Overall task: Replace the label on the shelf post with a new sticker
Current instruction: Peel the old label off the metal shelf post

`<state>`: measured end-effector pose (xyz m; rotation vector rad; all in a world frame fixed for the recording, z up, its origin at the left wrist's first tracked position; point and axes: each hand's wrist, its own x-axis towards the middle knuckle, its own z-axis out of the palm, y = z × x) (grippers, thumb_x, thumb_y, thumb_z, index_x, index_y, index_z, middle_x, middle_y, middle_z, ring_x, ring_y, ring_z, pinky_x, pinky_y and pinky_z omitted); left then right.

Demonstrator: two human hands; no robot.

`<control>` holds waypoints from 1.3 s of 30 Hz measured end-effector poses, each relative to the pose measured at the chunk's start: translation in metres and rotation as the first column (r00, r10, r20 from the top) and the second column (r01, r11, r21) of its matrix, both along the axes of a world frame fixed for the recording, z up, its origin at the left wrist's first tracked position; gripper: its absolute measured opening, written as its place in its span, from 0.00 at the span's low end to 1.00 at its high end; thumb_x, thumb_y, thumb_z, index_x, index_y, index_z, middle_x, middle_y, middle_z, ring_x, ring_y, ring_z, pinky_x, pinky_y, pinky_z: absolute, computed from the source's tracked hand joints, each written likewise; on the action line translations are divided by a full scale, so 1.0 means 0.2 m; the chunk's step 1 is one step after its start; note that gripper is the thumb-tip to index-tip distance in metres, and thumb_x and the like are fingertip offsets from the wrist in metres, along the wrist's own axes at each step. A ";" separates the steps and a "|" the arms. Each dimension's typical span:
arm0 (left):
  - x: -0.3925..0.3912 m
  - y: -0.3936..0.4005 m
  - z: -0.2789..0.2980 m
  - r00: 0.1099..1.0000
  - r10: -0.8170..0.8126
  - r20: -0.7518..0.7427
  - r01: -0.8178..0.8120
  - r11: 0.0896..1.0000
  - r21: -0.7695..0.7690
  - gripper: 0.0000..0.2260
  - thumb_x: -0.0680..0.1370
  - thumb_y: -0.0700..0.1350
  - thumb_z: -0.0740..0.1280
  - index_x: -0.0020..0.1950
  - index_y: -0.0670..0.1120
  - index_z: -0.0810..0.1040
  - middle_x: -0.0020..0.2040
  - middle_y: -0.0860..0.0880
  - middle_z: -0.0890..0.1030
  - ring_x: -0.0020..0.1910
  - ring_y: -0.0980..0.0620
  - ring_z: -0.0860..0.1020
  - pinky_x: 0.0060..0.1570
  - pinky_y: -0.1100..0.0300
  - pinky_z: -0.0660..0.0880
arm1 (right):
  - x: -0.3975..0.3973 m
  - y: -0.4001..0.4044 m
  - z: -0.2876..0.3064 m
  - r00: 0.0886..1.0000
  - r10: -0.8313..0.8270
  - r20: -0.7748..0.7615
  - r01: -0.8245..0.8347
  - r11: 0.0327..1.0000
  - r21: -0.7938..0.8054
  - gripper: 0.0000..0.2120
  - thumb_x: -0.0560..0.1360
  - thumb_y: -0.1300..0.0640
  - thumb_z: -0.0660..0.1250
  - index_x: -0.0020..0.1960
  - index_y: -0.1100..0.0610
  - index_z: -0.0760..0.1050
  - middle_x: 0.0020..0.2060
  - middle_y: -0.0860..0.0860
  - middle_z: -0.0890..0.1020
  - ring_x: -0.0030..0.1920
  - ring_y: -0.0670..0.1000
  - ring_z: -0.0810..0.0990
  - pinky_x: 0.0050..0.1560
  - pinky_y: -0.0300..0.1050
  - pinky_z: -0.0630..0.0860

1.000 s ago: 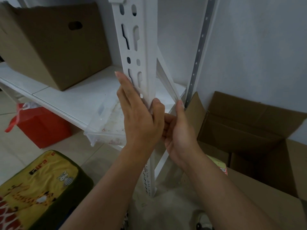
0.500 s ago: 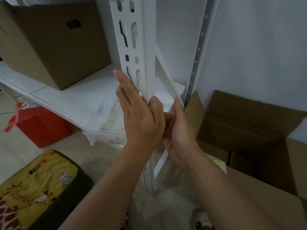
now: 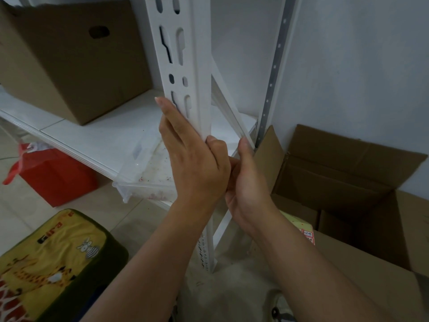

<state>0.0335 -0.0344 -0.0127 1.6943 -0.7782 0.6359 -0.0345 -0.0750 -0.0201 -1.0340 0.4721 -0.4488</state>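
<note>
The white slotted shelf post (image 3: 197,66) rises through the middle of the view. My left hand (image 3: 192,163) clasps it at shelf height, with straight fingers flat on the slotted face and the thumb bent over the front corner. My right hand (image 3: 248,182) is on the post's right side, thumb pointing up along the diagonal brace (image 3: 228,108). Its fingers reach behind my left hand and are hidden. No label shows on the post, since my hands cover that part. A sheet with red handwritten labels (image 3: 306,232) peeks out under my right forearm.
A closed cardboard box (image 3: 69,56) stands on the white shelf (image 3: 97,140), and a clear plastic tray (image 3: 144,182) hangs over its edge. An open cardboard box (image 3: 348,182) sits against the wall at right. A red bag (image 3: 53,175) and a yellow cushion (image 3: 46,263) lie on the floor at left.
Both hands keep their places on the post. Only the view drifts slightly.
</note>
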 end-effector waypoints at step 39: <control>0.00 0.00 -0.03 0.999 0.014 -0.028 -0.014 1.000 0.013 0.39 0.73 0.40 0.61 0.77 0.39 0.40 0.71 0.38 0.59 0.66 0.42 0.68 0.58 0.44 0.74 | 0.00 0.00 0.00 0.999 0.017 -0.042 -0.024 0.983 -0.181 0.34 0.72 0.31 0.48 0.54 0.53 0.82 0.47 0.50 0.86 0.52 0.46 0.83 0.63 0.51 0.74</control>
